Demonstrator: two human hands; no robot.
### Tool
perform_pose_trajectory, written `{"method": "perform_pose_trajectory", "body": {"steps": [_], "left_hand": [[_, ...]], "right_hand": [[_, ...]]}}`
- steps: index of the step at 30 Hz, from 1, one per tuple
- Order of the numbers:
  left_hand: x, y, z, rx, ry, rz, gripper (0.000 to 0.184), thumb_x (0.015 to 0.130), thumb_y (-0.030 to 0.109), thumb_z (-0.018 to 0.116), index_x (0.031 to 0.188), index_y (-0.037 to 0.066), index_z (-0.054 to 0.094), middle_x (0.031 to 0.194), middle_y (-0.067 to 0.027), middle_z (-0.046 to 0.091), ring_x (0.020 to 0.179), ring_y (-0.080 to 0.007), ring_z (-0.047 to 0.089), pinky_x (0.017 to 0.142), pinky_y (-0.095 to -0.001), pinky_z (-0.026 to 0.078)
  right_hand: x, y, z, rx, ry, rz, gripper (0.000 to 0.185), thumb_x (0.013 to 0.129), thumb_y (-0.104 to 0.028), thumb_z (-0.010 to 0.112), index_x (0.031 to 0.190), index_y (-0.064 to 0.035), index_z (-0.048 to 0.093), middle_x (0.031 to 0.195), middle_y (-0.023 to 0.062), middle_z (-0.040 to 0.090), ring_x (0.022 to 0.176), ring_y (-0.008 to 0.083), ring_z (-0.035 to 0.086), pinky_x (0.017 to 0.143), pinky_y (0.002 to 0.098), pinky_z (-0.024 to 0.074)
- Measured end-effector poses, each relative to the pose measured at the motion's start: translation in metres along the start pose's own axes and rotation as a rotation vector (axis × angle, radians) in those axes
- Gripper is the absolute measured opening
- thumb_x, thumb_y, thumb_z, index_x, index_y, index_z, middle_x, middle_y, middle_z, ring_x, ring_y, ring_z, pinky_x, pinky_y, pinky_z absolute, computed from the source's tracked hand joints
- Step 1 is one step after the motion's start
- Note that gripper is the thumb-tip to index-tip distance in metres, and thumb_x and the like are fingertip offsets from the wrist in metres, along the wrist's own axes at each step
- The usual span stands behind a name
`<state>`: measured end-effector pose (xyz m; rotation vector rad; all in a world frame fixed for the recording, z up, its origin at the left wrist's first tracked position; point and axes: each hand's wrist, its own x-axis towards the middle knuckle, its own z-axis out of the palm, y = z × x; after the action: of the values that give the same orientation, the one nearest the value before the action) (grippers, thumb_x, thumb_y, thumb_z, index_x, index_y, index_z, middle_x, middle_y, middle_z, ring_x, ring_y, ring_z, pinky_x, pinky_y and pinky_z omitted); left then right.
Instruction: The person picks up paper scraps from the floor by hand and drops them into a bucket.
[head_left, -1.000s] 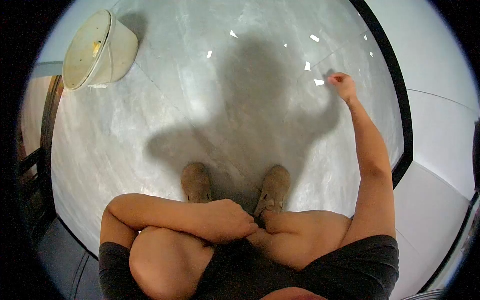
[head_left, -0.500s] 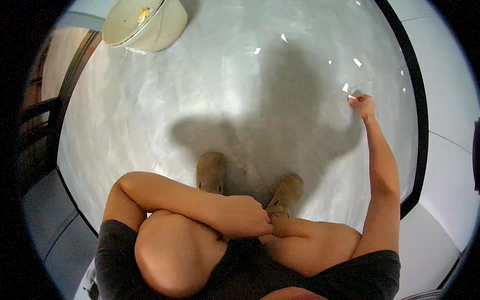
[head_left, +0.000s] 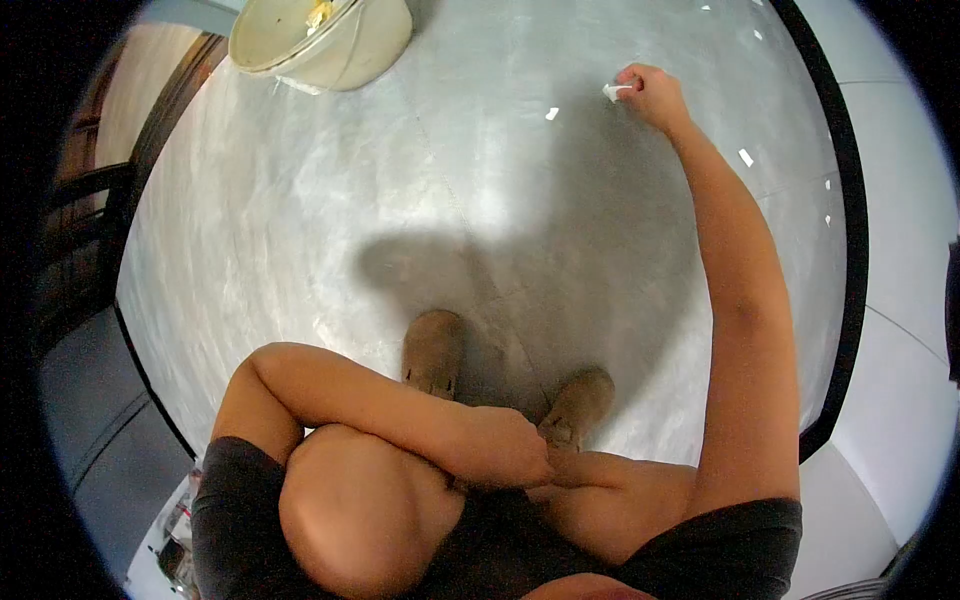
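My right hand (head_left: 655, 95) is stretched out low over the grey floor (head_left: 300, 220). Its fingers pinch white paper scraps (head_left: 611, 92); how many lie inside the fingers is hidden. Another white scrap (head_left: 551, 114) lies on the floor just left of that hand, and a larger one (head_left: 746, 157) lies to its right. My left hand (head_left: 510, 448) rests between my knees, wrist across the leg, with its fingers curled in. Whatever it may hold is hidden.
A cream bucket (head_left: 370, 45) with something yellow inside stands at the upper left. Several small scraps (head_left: 758, 35) lie near the black border strip (head_left: 850, 200) on the right. My brown shoes (head_left: 433, 350) are on the floor before me. Dark wooden furniture (head_left: 100, 210) stands at left.
My right hand has moved forward and to the left, with paper in its fingers. Scraps near its earlier place are gone from the floor. My left hand stays put.
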<state>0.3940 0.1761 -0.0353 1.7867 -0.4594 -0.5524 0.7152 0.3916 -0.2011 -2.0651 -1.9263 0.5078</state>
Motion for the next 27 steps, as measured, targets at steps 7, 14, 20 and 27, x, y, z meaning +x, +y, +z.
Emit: {"method": "perform_pose_trajectory", "body": {"steps": [7, 14, 20, 27], "left_hand": [[-0.011, -0.003, -0.001, 0.004, 0.038, 0.008, 0.022, 0.079, 0.013, 0.044, 0.099, 0.006, 0.052, 0.082, -0.0132, 0.060, 0.077, -0.0326, 0.060, 0.062, -0.0419, 0.050], [-0.009, -0.006, 0.003, -0.004, 0.152, 0.040, 0.012, 0.077, 0.013, 0.051, 0.081, 0.004, 0.058, 0.074, -0.0141, 0.062, 0.072, -0.0315, 0.062, 0.058, -0.0408, 0.051], [-0.009, -0.002, -0.007, 0.050, -0.024, 0.032, 0.018, 0.079, 0.015, 0.046, 0.093, 0.004, 0.050, 0.081, -0.0127, 0.058, 0.074, -0.0314, 0.060, 0.058, -0.0415, 0.050], [-0.014, -0.003, 0.000, 0.042, 0.028, 0.040, 0.017, 0.079, 0.015, 0.046, 0.092, 0.005, 0.051, 0.081, -0.0130, 0.058, 0.075, -0.0320, 0.060, 0.058, -0.0418, 0.050]], "right_hand": [[0.022, -0.005, 0.017, -0.153, -0.236, 0.025, 0.030, 0.073, -0.018, 0.064, 0.101, -0.0174, 0.052, 0.092, 0.0095, 0.062, 0.087, 0.0297, 0.059, 0.072, 0.0410, 0.0468], [0.029, -0.010, 0.022, -0.274, -0.276, -0.065, 0.009, 0.075, -0.012, 0.059, 0.081, -0.0081, 0.054, 0.079, 0.0116, 0.060, 0.074, 0.0271, 0.058, 0.065, 0.0390, 0.0454], [0.034, 0.002, 0.037, -0.361, -0.217, -0.171, 0.011, 0.075, -0.013, 0.055, 0.082, -0.0065, 0.057, 0.078, 0.0138, 0.060, 0.076, 0.0306, 0.058, 0.067, 0.0393, 0.0464], [0.023, 0.006, 0.014, -0.066, -0.016, 0.055, 0.025, 0.066, -0.022, 0.062, 0.088, -0.0094, 0.062, 0.080, 0.0120, 0.064, 0.079, 0.0289, 0.062, 0.070, 0.0379, 0.0479]]}}
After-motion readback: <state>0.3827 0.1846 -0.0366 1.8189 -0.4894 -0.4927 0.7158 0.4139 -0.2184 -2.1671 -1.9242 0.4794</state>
